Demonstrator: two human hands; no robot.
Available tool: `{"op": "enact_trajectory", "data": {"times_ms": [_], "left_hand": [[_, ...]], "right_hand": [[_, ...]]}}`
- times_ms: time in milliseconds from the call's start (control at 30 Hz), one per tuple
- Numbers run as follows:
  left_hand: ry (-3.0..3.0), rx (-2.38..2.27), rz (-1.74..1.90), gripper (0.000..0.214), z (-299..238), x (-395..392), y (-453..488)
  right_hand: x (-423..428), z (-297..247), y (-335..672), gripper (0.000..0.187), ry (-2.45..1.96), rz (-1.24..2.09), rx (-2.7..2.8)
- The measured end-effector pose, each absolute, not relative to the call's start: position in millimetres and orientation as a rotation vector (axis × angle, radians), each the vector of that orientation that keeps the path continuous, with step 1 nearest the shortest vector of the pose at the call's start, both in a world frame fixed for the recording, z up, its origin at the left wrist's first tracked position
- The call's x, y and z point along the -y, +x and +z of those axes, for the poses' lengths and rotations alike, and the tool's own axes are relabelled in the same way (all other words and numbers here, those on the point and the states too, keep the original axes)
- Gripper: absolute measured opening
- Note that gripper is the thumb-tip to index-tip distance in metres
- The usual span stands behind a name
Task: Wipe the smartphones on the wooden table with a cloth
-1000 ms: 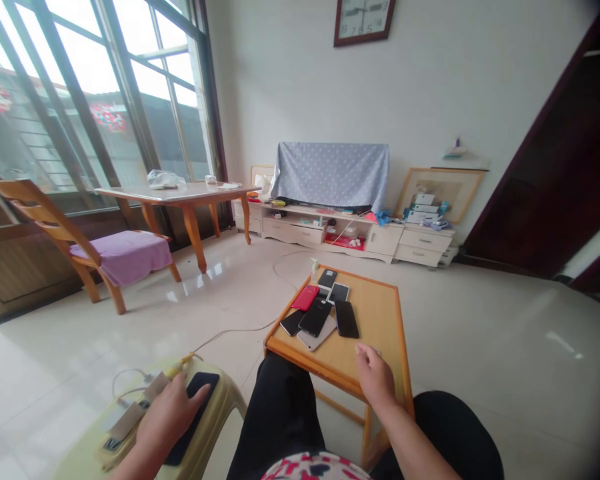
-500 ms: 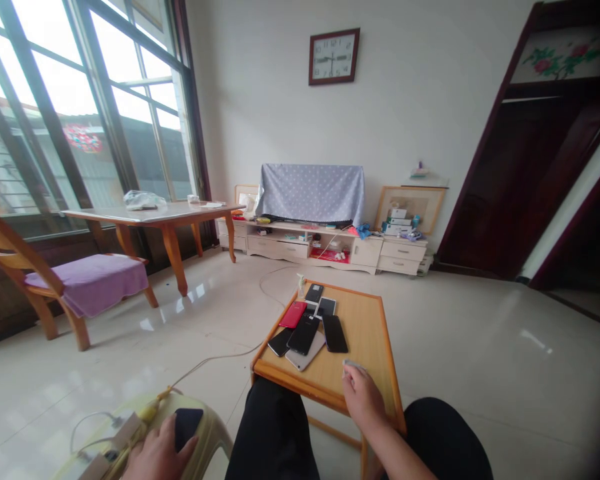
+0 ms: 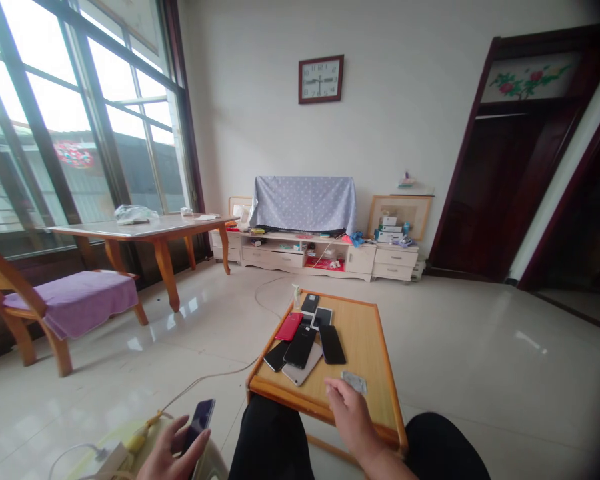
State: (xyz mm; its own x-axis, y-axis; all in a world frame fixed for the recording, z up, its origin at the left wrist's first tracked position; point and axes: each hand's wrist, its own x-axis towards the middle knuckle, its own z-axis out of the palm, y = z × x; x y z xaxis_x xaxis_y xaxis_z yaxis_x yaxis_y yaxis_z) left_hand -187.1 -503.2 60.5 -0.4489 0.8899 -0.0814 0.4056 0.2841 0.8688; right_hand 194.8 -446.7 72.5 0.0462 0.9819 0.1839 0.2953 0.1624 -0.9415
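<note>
My left hand (image 3: 173, 450) is closed around a dark smartphone (image 3: 199, 421), which it holds tilted above the pale yellow stool (image 3: 153, 433). Over the near edge of the small wooden table (image 3: 365, 333) is my right hand (image 3: 350, 417), its fingers loosely stretched and holding nothing I can see. Just beyond its fingers lies a small crumpled grey-white cloth or wipe (image 3: 354, 382). Several phones lie grouped on the table: a red one (image 3: 289, 327), a black one (image 3: 301, 347), another black one (image 3: 333, 345) and a pale pinkish one (image 3: 305, 367) partly covered.
A power strip with white plugs (image 3: 111, 460) and a yellow cord end (image 3: 139, 440) sits on the stool. Its cable (image 3: 215, 375) runs across the floor. A small clear bottle (image 3: 296, 297) stands at the table's far left corner. My knees flank the table's near side.
My left hand has lifted the phone up off the stool. The right hand has let go of the cloth, which now lies flat on the table, and has shifted slightly left.
</note>
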Motion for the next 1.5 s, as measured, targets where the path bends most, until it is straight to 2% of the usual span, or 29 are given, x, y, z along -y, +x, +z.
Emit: {"op": "enact_trajectory", "data": {"times_ms": [133, 300, 500, 600, 733, 900, 1033, 1267, 1500], "left_hand": [[1.248, -1.668, 1.282, 0.084, 92.4, 493.3, -119.8], [1.647, -1.519, 1.424, 0.070, 128.0, 485.7, -40.3], [1.856, -1.498, 1.476, 0.070, 144.4, 484.6, 2.1], [1.572, -1.379, 1.405, 0.072, 160.5, 487.4, 10.9], [1.009, -0.978, 1.204, 0.061, 180.8, 496.8, 22.2], [0.531, -0.612, 0.846, 0.072, 182.6, 513.7, 37.2], [0.414, -0.484, 0.671, 0.085, 181.7, 521.6, 42.7], [0.341, -0.438, 0.718, 0.071, 174.5, 524.8, 46.8], [0.279, -0.411, 0.782, 0.060, 170.4, 527.8, 45.3]], "right_hand": [[469.4, 121.8, 159.9, 0.054, -1.174, 1.393, 1.423], [484.8, 174.4, 137.2, 0.055, -0.827, 1.606, 1.371], [479.1, 179.5, 149.7, 0.044, -0.918, 1.404, 1.088], [478.1, 182.8, 170.6, 0.040, -0.974, 1.296, 1.086], [480.2, 197.6, 196.3, 0.039, -0.952, 1.261, 1.097], [485.0, 215.1, 209.9, 0.036, -0.900, 1.264, 1.102], [491.3, 224.4, 211.4, 0.038, -0.860, 1.294, 1.158], [499.7, 226.4, 206.9, 0.036, -0.847, 1.348, 1.141], [514.3, 215.5, 194.3, 0.037, -0.721, 1.537, 1.011]]}}
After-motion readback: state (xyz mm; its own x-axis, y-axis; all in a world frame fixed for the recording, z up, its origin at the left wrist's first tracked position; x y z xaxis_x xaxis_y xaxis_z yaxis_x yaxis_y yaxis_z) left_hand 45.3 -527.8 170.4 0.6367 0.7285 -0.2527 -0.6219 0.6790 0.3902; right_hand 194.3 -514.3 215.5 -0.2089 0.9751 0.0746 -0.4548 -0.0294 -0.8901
